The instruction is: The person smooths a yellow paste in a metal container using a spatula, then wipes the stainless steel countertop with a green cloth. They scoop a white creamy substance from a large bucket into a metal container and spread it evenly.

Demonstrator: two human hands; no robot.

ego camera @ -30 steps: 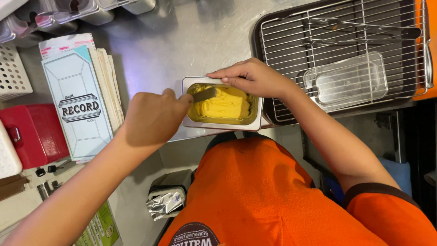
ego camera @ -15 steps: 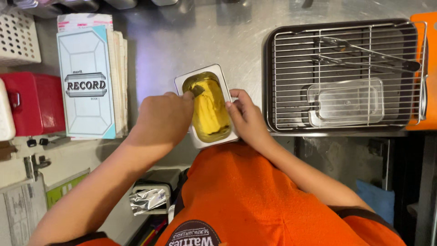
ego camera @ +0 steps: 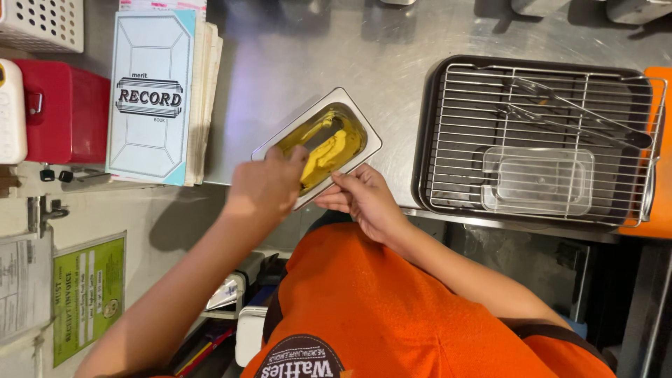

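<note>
A small rectangular metal pan [ego camera: 365, 134] of yellow, butter-like paste [ego camera: 336, 148] sits askew on the steel counter [ego camera: 315, 56], just in front of me. My left hand [ego camera: 264, 187] is closed round the handle of a metal spreader [ego camera: 318, 134], whose blade lies in the paste. My right hand [ego camera: 364, 199] pinches the pan's near edge and holds it steady. My left hand hides the pan's near left corner.
A dark tray with a wire rack [ego camera: 539, 133] at right carries an empty clear tub [ego camera: 537, 180] and metal tongs [ego camera: 574, 112]. A pale blue ledger book on a stack of papers [ego camera: 150, 98], a red box [ego camera: 59, 112] and a white basket [ego camera: 42, 24] stand at left.
The pan has turned from lengthwise to a diagonal. My left hand has drawn back toward its near corner with the spreader, and my right hand has slid to the near edge.
</note>
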